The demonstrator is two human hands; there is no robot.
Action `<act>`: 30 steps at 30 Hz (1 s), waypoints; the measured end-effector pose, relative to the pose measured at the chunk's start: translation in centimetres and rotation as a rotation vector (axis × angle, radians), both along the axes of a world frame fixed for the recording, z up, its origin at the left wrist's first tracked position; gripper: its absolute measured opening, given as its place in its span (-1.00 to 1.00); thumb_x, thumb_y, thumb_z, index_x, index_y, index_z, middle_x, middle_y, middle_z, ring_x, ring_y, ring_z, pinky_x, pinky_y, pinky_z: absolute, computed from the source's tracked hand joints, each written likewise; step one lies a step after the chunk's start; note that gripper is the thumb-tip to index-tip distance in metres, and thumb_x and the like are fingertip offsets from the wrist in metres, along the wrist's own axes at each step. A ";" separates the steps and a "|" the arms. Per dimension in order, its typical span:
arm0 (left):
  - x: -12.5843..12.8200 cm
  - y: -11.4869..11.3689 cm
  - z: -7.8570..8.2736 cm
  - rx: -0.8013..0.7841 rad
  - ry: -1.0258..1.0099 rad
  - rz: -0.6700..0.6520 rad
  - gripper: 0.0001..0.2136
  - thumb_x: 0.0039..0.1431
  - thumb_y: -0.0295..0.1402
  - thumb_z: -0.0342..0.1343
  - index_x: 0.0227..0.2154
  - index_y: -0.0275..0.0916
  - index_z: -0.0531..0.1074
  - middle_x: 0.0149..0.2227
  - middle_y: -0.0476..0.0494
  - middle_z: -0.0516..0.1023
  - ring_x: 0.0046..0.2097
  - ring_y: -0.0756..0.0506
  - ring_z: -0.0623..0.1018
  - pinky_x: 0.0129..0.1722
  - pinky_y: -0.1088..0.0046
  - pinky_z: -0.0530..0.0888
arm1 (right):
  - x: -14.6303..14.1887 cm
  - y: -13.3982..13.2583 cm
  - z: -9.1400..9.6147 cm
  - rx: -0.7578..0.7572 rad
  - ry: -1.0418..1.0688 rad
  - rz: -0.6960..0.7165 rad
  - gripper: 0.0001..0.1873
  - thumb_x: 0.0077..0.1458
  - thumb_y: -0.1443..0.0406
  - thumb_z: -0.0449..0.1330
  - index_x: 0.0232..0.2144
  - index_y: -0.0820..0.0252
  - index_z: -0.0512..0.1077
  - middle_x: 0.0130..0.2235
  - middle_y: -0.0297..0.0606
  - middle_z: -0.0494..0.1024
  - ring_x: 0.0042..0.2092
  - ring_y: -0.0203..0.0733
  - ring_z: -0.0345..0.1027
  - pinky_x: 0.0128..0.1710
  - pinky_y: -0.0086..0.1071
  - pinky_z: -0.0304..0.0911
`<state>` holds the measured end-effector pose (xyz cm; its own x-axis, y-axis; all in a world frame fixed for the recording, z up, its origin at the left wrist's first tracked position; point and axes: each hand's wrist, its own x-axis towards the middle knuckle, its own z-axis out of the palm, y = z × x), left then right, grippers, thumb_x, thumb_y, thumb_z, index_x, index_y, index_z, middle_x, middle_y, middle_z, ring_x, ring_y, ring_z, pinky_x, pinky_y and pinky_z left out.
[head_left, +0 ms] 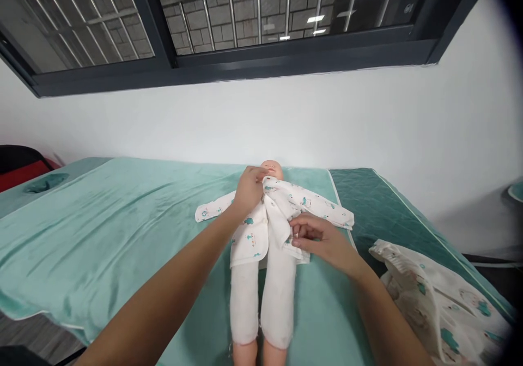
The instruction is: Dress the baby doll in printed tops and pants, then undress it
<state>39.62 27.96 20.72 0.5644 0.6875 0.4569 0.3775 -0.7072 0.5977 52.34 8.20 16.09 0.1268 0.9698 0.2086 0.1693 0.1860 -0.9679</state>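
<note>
A baby doll (272, 165) lies on its back, its head toward the wall and its legs in white cloth. On it is a white printed baby shirt (250, 241) with both sleeves spread out and the front parted near the middle. My left hand (250, 189) is closed at the collar, just below the doll's face, its fingertips partly hidden. Lower down, my right hand (316, 236) has curled fingers and thumb at the edge of the shirt's other front panel, which is folded partly back.
A light green blanket (102, 219) covers the padded table, with a darker quilted cover (355, 191) at the right. Another printed white cloth (445, 300) lies crumpled near my right forearm. Behind stand a white wall (245, 115) and a barred window.
</note>
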 end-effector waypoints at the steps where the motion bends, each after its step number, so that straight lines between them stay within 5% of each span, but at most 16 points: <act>1: -0.4 -0.1 -0.1 -0.001 0.000 -0.069 -0.59 0.08 -0.65 -0.13 -0.14 -0.19 0.50 0.04 -0.12 0.47 0.05 -0.04 0.48 0.10 0.44 0.37 | -0.3 -0.2 0.2 -0.031 0.047 0.043 -0.65 0.03 0.20 0.35 -0.10 0.08 0.48 -0.34 -0.32 0.47 -0.38 -0.29 0.30 -0.42 -0.41 0.21; 5: -2.0 -0.8 0.1 -0.072 0.094 -0.215 -0.62 0.19 -0.56 -0.15 -0.13 -0.16 0.53 0.11 -0.06 0.48 0.16 -0.07 0.42 0.20 0.36 0.30 | -0.5 -1.2 0.9 -0.220 0.084 0.346 -0.62 0.09 0.20 0.30 -0.03 0.08 0.46 -0.29 -0.26 0.55 -0.38 -0.22 0.45 -0.48 -0.43 0.21; 8: -3.5 -1.9 0.2 -0.123 0.062 -0.223 -0.68 0.27 -0.43 -0.13 -0.09 -0.14 0.52 0.15 -0.05 0.45 0.20 -0.08 0.39 0.23 0.33 0.28 | 0.1 -1.5 0.8 -0.235 0.089 0.387 -0.66 0.13 0.18 0.26 -0.05 0.10 0.45 -0.20 -0.21 0.56 -0.43 -0.27 0.44 -0.48 -0.42 0.21; 12: -6.8 -3.7 -1.8 -0.104 -0.005 -0.221 -0.68 0.29 -0.31 -0.06 0.05 -0.09 0.42 0.21 -0.05 0.37 0.26 -0.09 0.31 0.28 0.31 0.21 | 0.4 -0.8 0.2 -0.093 0.082 0.147 -0.71 0.12 0.16 0.27 -0.12 0.14 0.45 -0.30 -0.26 0.49 -0.37 -0.27 0.33 -0.38 -0.37 0.26; 15: -9.9 -5.1 -4.6 -0.111 -0.062 -0.095 -0.67 0.30 -0.24 -0.05 0.06 -0.10 0.41 0.24 -0.09 0.34 0.28 -0.12 0.28 0.30 0.26 0.18 | -0.7 0.2 -0.2 0.023 -0.080 -0.045 -0.70 0.07 0.18 0.31 -0.12 0.08 0.44 -0.31 -0.31 0.37 -0.30 -0.23 0.27 -0.32 -0.35 0.22; 19: -12.6 -6.8 -7.1 -0.304 -0.152 0.028 -0.63 0.32 -0.20 -0.11 0.11 -0.11 0.34 0.18 -0.13 0.40 0.18 -0.14 0.40 0.19 0.26 0.32 | -2.8 0.6 -1.1 0.088 -0.306 -0.162 -0.63 0.12 0.19 0.26 0.00 -0.03 0.39 -0.18 -0.29 0.31 -0.32 -0.25 0.22 -0.29 -0.32 0.22; 23: -13.2 -7.3 -7.6 -0.334 -0.189 0.061 -0.66 0.29 -0.21 -0.07 0.05 -0.13 0.40 0.11 -0.15 0.47 0.09 -0.16 0.47 0.11 0.28 0.37 | -4.5 -1.1 -3.0 0.147 -0.376 -0.297 -0.50 0.14 0.17 0.23 0.13 -0.03 0.28 0.00 -0.19 0.28 -0.10 -0.12 0.28 -0.07 -0.23 0.27; 26: -13.3 -6.8 -7.8 -0.362 -0.207 0.045 -0.68 0.26 -0.27 -0.07 0.02 -0.13 0.42 0.06 -0.15 0.51 0.00 -0.15 0.51 0.03 0.28 0.42 | -5.4 -2.9 -4.4 0.187 -0.448 -0.381 -0.60 0.24 0.26 0.09 0.12 -0.01 0.26 0.09 -0.15 0.26 0.10 -0.05 0.20 0.12 -0.15 0.17; 30: -13.6 -6.3 -8.3 -0.406 -0.236 0.014 -0.64 0.13 -0.42 -0.06 -0.02 -0.20 0.43 -0.05 -0.16 0.56 -0.11 -0.13 0.54 -0.04 0.28 0.44 | -6.2 -3.9 -5.4 0.186 -0.622 -0.520 -0.59 0.23 0.41 -0.02 0.09 0.03 0.28 0.07 -0.13 0.32 0.11 -0.02 0.21 0.10 -0.10 0.16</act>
<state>26.06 21.68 12.42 0.4669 0.8440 0.2640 0.2058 -0.3941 0.8957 46.10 4.27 10.73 0.3580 0.7618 0.5398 0.7716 0.0841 -0.6305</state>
